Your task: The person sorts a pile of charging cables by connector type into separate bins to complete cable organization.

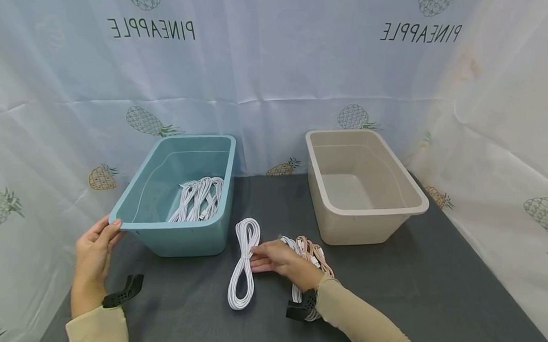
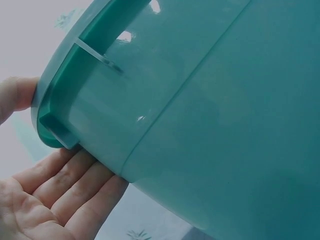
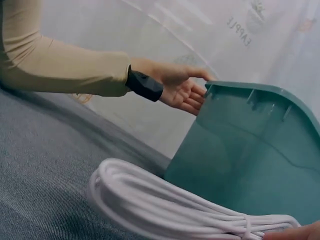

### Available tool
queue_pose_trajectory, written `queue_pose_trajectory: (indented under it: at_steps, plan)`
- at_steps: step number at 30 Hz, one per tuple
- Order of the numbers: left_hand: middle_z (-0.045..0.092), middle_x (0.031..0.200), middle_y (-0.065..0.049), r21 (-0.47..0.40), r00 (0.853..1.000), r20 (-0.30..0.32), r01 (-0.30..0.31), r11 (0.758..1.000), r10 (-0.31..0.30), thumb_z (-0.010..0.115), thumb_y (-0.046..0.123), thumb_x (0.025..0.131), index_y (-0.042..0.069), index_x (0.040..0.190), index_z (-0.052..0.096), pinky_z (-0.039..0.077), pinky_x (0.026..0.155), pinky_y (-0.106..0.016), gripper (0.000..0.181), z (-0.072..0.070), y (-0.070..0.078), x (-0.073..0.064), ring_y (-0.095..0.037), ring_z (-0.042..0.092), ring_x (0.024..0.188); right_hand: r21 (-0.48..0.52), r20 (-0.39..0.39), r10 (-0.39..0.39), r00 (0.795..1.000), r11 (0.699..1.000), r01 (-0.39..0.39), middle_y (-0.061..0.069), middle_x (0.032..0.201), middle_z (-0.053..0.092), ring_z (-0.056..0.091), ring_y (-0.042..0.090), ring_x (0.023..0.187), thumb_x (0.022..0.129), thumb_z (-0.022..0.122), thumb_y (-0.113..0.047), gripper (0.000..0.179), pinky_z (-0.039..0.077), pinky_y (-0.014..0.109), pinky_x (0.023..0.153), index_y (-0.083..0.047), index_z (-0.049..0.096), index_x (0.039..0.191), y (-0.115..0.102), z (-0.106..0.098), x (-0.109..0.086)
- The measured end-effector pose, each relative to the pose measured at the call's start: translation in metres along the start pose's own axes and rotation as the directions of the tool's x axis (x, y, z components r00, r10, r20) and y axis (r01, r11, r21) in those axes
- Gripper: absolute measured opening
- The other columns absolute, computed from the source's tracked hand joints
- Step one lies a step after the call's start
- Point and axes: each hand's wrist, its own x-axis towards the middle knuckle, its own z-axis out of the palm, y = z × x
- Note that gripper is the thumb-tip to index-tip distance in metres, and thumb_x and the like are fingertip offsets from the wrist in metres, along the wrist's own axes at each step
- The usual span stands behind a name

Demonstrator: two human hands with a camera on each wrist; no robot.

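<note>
My left hand [image 1: 94,255] grips the near-left corner of a teal plastic bin [image 1: 180,244], thumb over the rim and fingers beneath it, as the left wrist view shows. Several white cable bundles [image 1: 200,198] lie inside that bin. Between thumb and fingers, my right hand [image 1: 278,259] pinches a coiled white cable [image 1: 241,286] near its tied middle. In the right wrist view the coil [image 3: 155,200] is in front of the bin's wall [image 3: 240,145], with only a fingertip showing at the lower right.
A beige bin [image 1: 351,234] stands at the right with nothing visible inside. Pinkish cable bundles [image 1: 325,266] and white ones lie on the dark tabletop [image 1: 188,310], partly behind my right wrist. A pineapple-print curtain [image 1: 268,52] hangs behind and at both sides.
</note>
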Motion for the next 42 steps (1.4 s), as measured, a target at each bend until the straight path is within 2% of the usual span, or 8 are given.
queue_pose_trajectory:
  at_steps: [7,10,17,24,30,42]
  plan:
    - [0.072,0.1,0.011,-0.008,1.0,-0.004,0.006,1.0,-0.006,0.054,-0.004,0.093,0.016,0.1,0.072,0.056,0.075,-0.009,0.027,0.0,0.0,0.002,0.001,0.07,0.086,0.018,0.016,-0.013,1.0,1.0,0.013,0.001,0.07,0.066,0.067,0.012,0.068,0.092,0.056,0.001,0.015,0.061,0.04,0.082,-0.009,0.056,0.08,-0.007,-0.005,-0.011]
    - [0.073,0.1,0.01,-0.015,1.0,-0.002,0.007,1.0,-0.007,0.054,-0.005,0.094,0.016,0.1,0.072,0.056,0.075,-0.01,0.028,0.0,0.0,0.002,0.001,0.07,0.086,0.02,0.017,-0.017,1.0,1.0,0.017,0.001,0.07,0.065,0.067,0.011,0.067,0.091,0.057,0.002,0.015,0.062,0.036,0.079,-0.008,0.055,0.08,-0.01,-0.008,-0.016]
    - [0.073,0.1,0.009,-0.036,1.0,0.004,-0.003,0.999,0.003,0.053,-0.006,0.093,0.015,0.101,0.072,0.056,0.076,-0.01,0.028,0.001,0.0,0.002,0.0,0.07,0.087,0.052,0.027,-0.041,0.999,0.998,0.039,-0.001,0.07,0.065,0.067,0.01,0.066,0.091,0.056,0.004,0.006,0.062,0.027,0.071,-0.001,0.059,0.091,-0.019,-0.015,-0.026]
    - [0.072,0.1,0.01,-0.002,1.0,-0.007,-0.012,1.0,0.012,0.056,-0.004,0.093,0.016,0.101,0.072,0.056,0.075,-0.009,0.027,0.002,0.0,0.003,0.001,0.07,0.086,0.095,0.042,-0.067,0.997,0.993,0.063,-0.003,0.069,0.065,0.067,0.007,0.065,0.092,0.053,0.004,0.017,0.061,0.021,0.066,-0.006,0.062,0.082,-0.028,-0.02,-0.034]
    - [0.072,0.1,0.009,-0.021,1.0,0.005,-0.012,1.0,0.012,0.056,-0.004,0.093,0.015,0.102,0.072,0.056,0.076,-0.01,0.026,0.001,0.0,0.002,0.001,0.071,0.087,0.103,0.045,-0.09,0.995,0.991,0.085,-0.001,0.071,0.066,0.068,0.008,0.07,0.093,0.052,0.005,0.015,0.061,0.022,0.068,-0.003,0.063,0.085,-0.038,-0.022,-0.04]
    - [0.073,0.101,0.008,-0.047,1.0,0.016,-0.009,0.999,0.01,0.054,-0.005,0.093,0.014,0.102,0.072,0.057,0.075,-0.011,0.028,0.0,-0.001,0.0,-0.001,0.071,0.087,0.129,0.055,-0.108,0.993,0.987,0.1,-0.001,0.07,0.067,0.068,0.007,0.068,0.095,0.05,0.003,0.027,0.06,0.019,0.066,-0.011,0.064,0.077,-0.056,-0.025,-0.047]
